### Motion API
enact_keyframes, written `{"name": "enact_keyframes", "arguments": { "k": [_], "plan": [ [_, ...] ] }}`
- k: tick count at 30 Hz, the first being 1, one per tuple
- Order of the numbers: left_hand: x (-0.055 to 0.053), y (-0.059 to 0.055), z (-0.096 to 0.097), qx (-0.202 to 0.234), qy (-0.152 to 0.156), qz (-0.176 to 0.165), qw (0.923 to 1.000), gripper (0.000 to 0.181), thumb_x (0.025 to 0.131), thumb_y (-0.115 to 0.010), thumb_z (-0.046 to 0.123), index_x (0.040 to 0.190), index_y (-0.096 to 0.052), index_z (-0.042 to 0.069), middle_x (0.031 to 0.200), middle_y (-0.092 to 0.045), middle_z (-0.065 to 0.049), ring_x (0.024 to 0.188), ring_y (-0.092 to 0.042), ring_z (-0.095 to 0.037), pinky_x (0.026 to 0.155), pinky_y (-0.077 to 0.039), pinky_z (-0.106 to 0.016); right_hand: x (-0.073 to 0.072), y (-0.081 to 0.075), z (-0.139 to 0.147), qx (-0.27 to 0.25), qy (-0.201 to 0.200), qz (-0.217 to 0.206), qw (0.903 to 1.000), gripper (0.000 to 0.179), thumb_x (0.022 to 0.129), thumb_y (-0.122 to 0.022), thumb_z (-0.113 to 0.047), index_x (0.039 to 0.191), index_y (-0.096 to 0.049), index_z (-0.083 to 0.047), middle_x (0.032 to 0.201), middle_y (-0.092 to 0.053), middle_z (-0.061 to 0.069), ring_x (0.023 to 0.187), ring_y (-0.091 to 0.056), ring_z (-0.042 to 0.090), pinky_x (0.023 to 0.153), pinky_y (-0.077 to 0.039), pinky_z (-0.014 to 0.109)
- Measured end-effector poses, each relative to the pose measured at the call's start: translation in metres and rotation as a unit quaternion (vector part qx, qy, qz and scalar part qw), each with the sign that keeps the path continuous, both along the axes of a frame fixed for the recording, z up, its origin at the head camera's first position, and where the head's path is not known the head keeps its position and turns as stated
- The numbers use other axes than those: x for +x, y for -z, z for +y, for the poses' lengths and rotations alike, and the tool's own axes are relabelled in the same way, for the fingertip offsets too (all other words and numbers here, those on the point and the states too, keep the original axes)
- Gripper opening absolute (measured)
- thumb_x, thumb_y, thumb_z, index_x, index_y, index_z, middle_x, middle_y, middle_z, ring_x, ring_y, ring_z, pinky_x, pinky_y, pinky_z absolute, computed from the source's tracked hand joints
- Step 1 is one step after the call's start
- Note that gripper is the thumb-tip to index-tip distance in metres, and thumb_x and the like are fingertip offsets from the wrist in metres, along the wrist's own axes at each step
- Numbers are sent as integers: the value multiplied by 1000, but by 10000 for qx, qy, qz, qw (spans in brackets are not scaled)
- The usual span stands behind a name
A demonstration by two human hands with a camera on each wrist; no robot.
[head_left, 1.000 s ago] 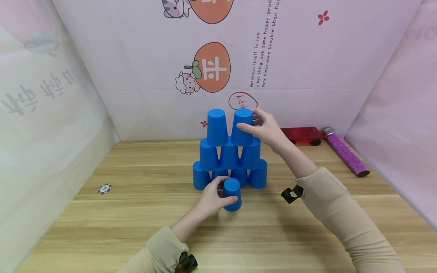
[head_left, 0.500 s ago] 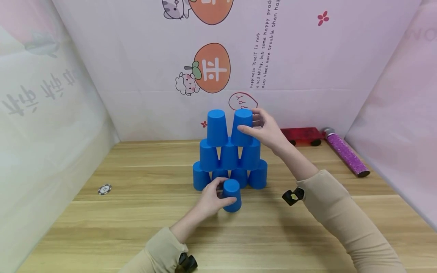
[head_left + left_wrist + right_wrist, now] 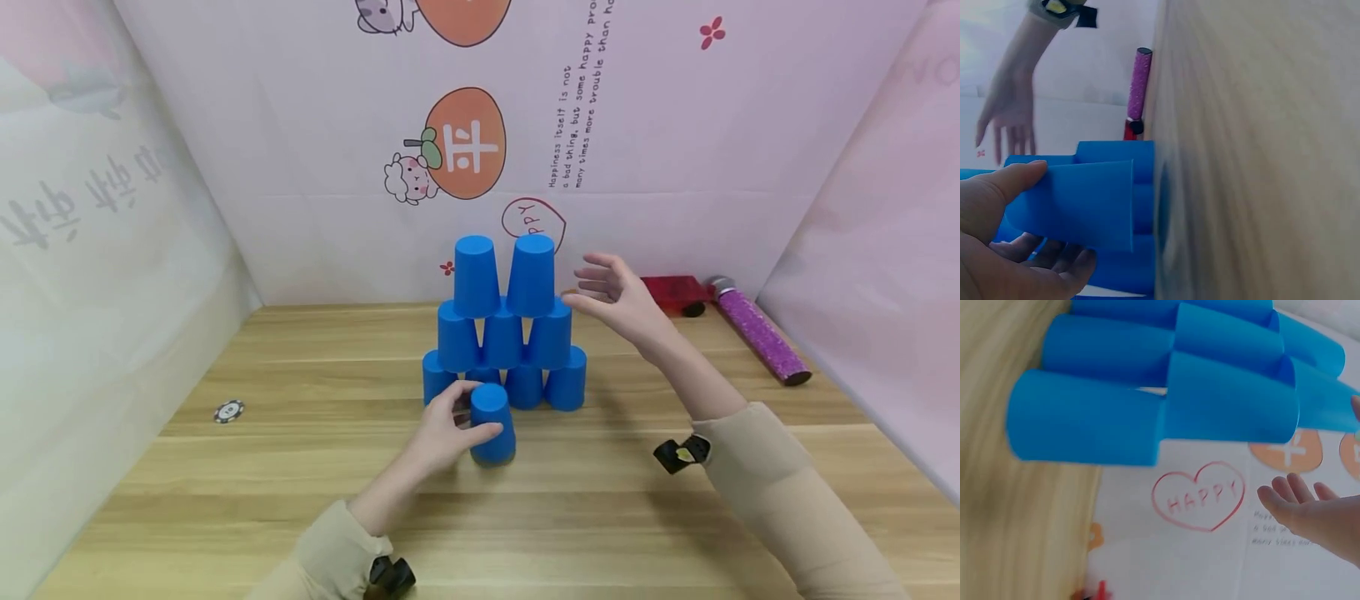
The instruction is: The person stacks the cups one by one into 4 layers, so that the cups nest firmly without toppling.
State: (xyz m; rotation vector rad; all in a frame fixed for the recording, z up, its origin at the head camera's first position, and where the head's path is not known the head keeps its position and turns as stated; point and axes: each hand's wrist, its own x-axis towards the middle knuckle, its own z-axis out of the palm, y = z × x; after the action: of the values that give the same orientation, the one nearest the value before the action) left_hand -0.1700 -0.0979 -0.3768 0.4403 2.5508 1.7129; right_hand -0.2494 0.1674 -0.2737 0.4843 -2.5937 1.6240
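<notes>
My left hand (image 3: 438, 433) grips an upside-down blue cup (image 3: 497, 417) between thumb and fingers, in front of the stack. The left wrist view shows this cup (image 3: 1079, 203) slightly above the tabletop, with a dark shadow under it. Behind it rises a pyramid of upside-down blue cups (image 3: 502, 340), two on its top row and three in the middle; the held cup partly hides the bottom row. To the right of the top row, my right hand (image 3: 618, 298) is apart from the cups with fingers spread loosely. The right wrist view shows nothing in that hand (image 3: 1316, 515).
A poker chip (image 3: 228, 412) lies on the wooden table (image 3: 330, 500) at left. At back right lie a red toy (image 3: 671, 292) with black wheels and a purple glittery rod (image 3: 761, 337). Printed white cloth walls (image 3: 322, 242) stand around the back and sides.
My right hand has let go of the right top cup and drawn away to the right. My left hand has moved slightly left with its cup, which has come up off the table.
</notes>
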Motion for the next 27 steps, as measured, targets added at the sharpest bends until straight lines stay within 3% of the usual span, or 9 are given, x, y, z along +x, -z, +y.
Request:
{"name": "enact_keyframes", "arguments": {
  "k": [8,13,23,27],
  "plan": [
    [9,-31,-21,153,-406,236,9988,51,82,-74,23,126,-52,11,127,-57,-11,116,-56,-29,98,-47,-51,7,25,33,-6,-93,-352,9993,70,92,-60,-35,146,-23,-12,148,-36,15,137,-34,34,108,-33,58],
    [11,-44,-32,138,-548,303,9979,54,81,-74,23,129,-50,11,129,-56,-11,117,-56,-29,99,-46,-52,10,40,45,-6,-193,-440,9988,70,92,-60,-34,146,-23,-10,148,-35,18,136,-33,37,107,-32,60],
    [12,-73,-46,181,-739,417,9962,54,82,-73,26,129,-49,12,128,-55,-10,118,-55,-29,100,-45,-49,16,72,51,42,-438,-672,9968,68,92,-60,-25,146,-23,-4,146,-37,23,135,-35,41,107,-33,56],
    [9,-87,-52,163,-776,618,9949,55,83,-72,29,130,-49,13,128,-55,-9,118,-55,-28,101,-45,-47,16,83,47,115,-479,-662,9966,64,92,-60,-21,144,-27,-2,144,-39,25,133,-38,41,107,-33,55]
  ]
}}
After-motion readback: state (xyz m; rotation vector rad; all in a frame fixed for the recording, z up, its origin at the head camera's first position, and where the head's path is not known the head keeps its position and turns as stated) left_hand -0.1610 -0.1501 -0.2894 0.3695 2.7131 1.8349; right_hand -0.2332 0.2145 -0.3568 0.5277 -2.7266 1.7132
